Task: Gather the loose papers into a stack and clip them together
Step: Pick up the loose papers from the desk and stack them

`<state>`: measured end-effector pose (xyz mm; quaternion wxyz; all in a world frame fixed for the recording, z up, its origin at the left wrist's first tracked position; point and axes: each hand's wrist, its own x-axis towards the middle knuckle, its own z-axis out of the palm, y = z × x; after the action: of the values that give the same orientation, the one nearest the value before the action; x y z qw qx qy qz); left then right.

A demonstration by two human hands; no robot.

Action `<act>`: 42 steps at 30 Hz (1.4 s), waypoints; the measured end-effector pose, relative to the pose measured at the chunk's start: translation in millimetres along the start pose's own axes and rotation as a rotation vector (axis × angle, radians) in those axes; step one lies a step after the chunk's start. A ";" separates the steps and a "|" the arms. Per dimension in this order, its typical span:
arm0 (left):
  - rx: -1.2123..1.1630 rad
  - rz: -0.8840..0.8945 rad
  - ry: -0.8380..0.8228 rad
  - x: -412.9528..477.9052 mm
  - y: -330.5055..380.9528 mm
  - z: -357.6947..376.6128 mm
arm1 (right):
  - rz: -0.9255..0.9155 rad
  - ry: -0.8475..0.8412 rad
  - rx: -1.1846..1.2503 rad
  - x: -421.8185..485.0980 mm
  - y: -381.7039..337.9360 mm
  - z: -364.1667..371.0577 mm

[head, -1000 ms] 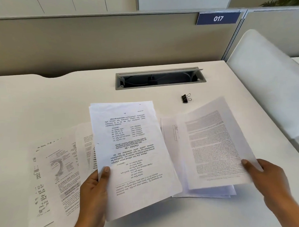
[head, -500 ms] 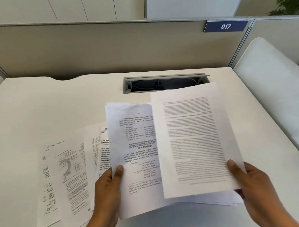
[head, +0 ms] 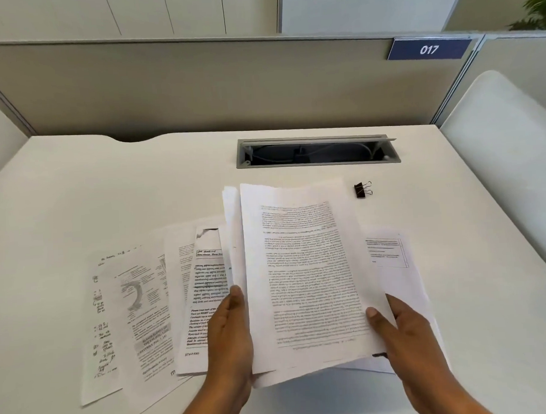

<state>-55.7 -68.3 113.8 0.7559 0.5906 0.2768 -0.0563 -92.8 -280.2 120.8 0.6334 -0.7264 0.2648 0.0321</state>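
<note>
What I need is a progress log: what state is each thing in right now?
held stack: gripped by both hands, unclipped.
left hand: grips the stack's left edge, thumb on top.
right hand: grips the stack's right edge, thumb on top.
loose papers: fanned out flat on the desk, ungathered.
binder clip: lying on the desk, apart from the papers.
cable hatch: lid open.

White desk [head: 77,190], open grey cable hatch [head: 317,151], beige partition [head: 197,85], blue 017 sign [head: 429,49], plant [head: 538,10]
</note>
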 end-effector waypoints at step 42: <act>0.102 0.068 0.026 18.3 -8.3 -41.5 | 0.367 0.180 -1.021 50.2 46.2 -78.7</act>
<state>-58.4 -28.0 91.6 0.7229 0.6379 0.2630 -0.0370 -92.1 -373.8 75.2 0.1595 -0.8832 0.3910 0.2041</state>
